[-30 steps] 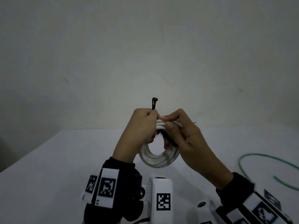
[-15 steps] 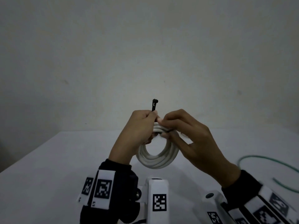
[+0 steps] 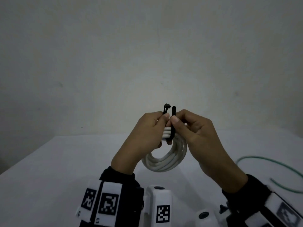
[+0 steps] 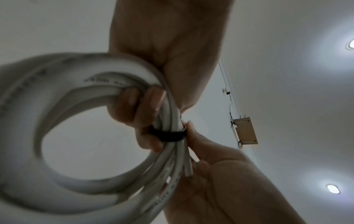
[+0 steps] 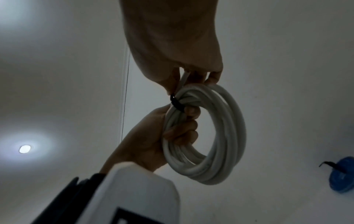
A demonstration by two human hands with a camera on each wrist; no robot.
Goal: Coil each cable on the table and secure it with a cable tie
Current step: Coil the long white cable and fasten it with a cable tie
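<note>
A white cable coil (image 3: 164, 163) hangs in the air above the table (image 3: 57, 169). My left hand (image 3: 164, 117) grips the coil's top, with fingers curled through the loop (image 4: 134, 106), and pinches the head end of a black cable tie (image 3: 166, 107). The tie (image 4: 166, 136) runs under the bundled strands (image 5: 176, 104). My right hand (image 3: 173, 119) pinches the tie's tail end (image 3: 173, 110) between thumb and forefinger. Both tie ends stand upright side by side above the coil, apart from each other. The coil (image 5: 220, 136) hangs below both hands.
A loose green cable (image 3: 270, 162) lies curved on the table at the right. A plain wall rises behind the table's far edge. In the right wrist view a blue round object (image 5: 343, 177) shows at the far right.
My right hand has drawn the tie's tail up from around the coil. The tail now stands upright beside the head end. The left hand kept its grip.
</note>
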